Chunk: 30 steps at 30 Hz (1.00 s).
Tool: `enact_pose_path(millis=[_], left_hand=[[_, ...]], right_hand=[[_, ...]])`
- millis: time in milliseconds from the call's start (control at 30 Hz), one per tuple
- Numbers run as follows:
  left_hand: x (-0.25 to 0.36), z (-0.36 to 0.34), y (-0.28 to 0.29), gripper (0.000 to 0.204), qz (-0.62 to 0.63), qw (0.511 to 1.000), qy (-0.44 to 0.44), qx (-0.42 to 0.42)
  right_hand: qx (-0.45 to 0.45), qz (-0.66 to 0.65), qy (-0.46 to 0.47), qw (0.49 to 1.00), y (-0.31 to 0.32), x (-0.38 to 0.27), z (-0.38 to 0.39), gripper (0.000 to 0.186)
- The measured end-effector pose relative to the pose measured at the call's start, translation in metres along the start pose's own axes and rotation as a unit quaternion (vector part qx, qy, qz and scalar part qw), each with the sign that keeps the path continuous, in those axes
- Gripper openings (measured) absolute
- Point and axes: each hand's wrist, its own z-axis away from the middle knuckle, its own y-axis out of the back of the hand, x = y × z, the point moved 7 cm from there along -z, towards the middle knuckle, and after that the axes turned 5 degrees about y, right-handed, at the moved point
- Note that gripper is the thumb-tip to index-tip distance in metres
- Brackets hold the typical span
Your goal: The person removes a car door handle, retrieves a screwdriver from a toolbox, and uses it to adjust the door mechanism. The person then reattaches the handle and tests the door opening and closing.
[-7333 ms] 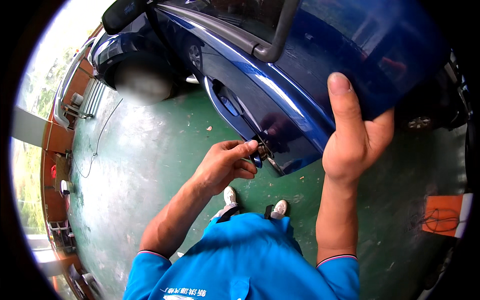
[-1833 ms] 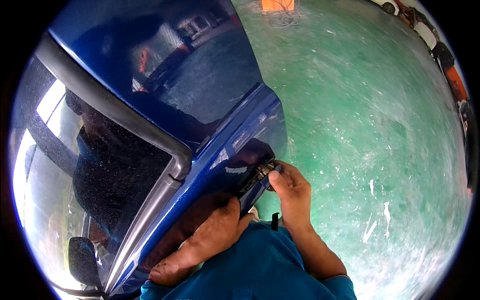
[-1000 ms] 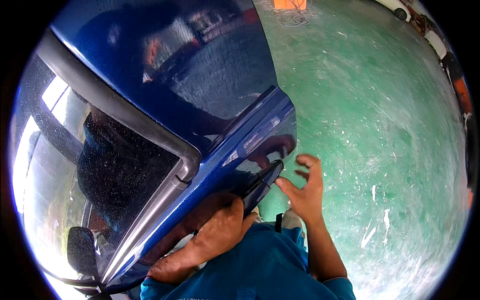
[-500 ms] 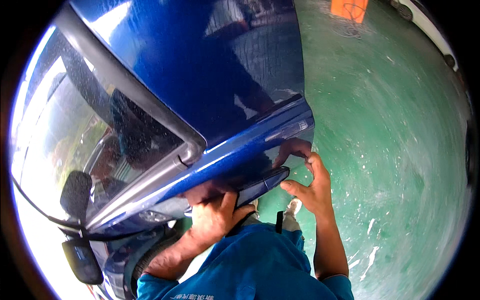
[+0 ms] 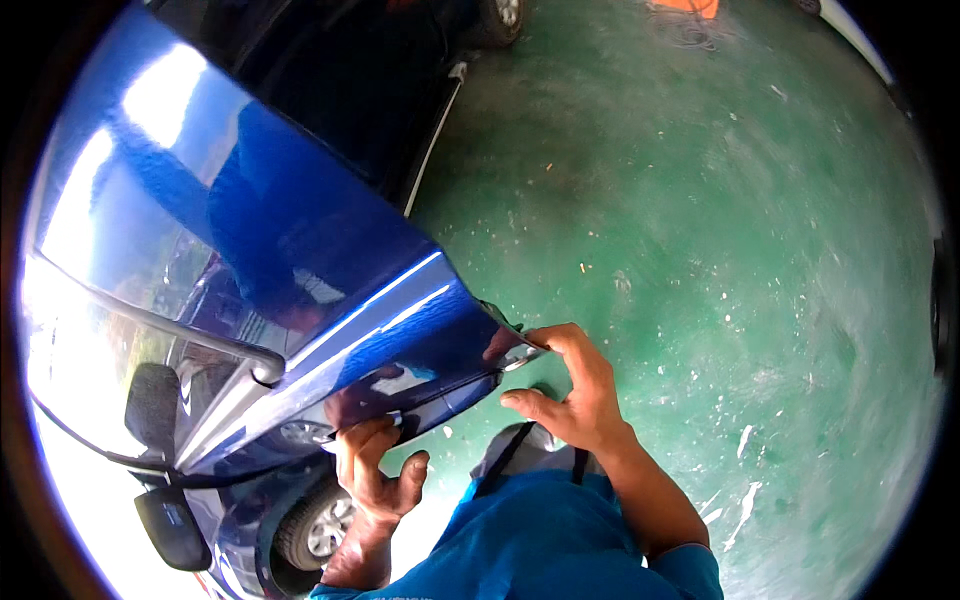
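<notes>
A blue car door (image 5: 400,330) stands swung out in front of me, its reflective outer face towards me. My right hand (image 5: 582,395) is at the door's free edge, fingers curled against it and thumb held apart beneath. A dark blue moulding strip (image 5: 450,405) runs along the lower part of the door. My left hand (image 5: 375,475) touches the near-left end of this strip with its bent fingertips, thumb spread away. Something small and light shows at those fingertips, too small to name. The door's inner side is hidden.
The side mirror (image 5: 172,525) and a front wheel (image 5: 320,525) are at lower left. Above the door is the dark door opening with a pale-edged sill (image 5: 432,150), and a rear wheel (image 5: 505,15) beyond. An orange object (image 5: 690,8) with coiled cable lies far off on the green floor (image 5: 760,300).
The door has swung outward, uncovering the dark opening and sill. My left hand has moved left and down along the strip. The right hand has moved left and slightly down with the door edge.
</notes>
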Motion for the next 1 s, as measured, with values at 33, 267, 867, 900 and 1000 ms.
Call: enact_pose_path(millis=[33, 267, 867, 900, 1000], left_hand=[[0.011, 0.004, -0.001, 0.033, -0.018, 0.999, -0.026, 0.019], [0.066, 0.027, -0.042, 0.039, -0.138, 0.983, 0.108, 0.046], [0.099, -0.023, -0.153, 0.093, -0.308, 0.834, 0.400, 0.225], [0.099, -0.021, -0.155, 0.092, -0.302, 0.829, 0.407, 0.237], [0.095, -0.020, -0.157, 0.092, -0.297, 0.811, 0.428, 0.266]], right_hand=[[-0.022, -0.012, -0.008, 1.000, 0.003, 0.006, 0.002, 0.043], [-0.146, -0.153, -0.001, 0.977, -0.003, 0.066, 0.000, 0.028], [-0.337, -0.306, 0.017, 0.890, 0.002, 0.127, -0.009, 0.041], [-0.336, -0.311, 0.018, 0.889, 0.002, 0.127, -0.009, 0.041], [-0.360, -0.321, 0.014, 0.876, -0.002, 0.129, -0.010, 0.042]])
